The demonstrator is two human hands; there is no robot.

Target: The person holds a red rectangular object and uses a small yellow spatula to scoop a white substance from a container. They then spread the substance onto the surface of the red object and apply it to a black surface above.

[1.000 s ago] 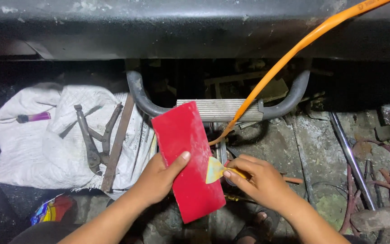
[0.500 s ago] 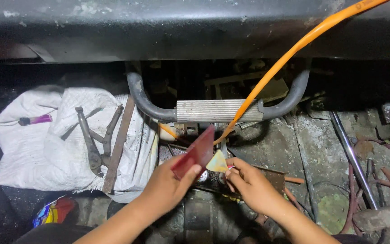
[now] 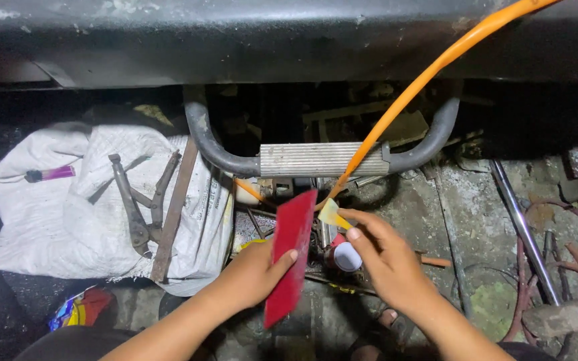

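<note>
White sack [image 3: 55, 220] with pliers [image 3: 138, 200] lies at left. Left hand [image 3: 252, 274] fingers are clamped on a red card [image 3: 289, 257], thumb on its face. Right hand [image 3: 386, 257] fingers pinch a yellow piece [image 3: 329, 212] just beside the card's top.

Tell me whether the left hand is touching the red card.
Touching. The head view shows the left hand holding the red card edge-on, its thumb pressed across the card's face.
</note>
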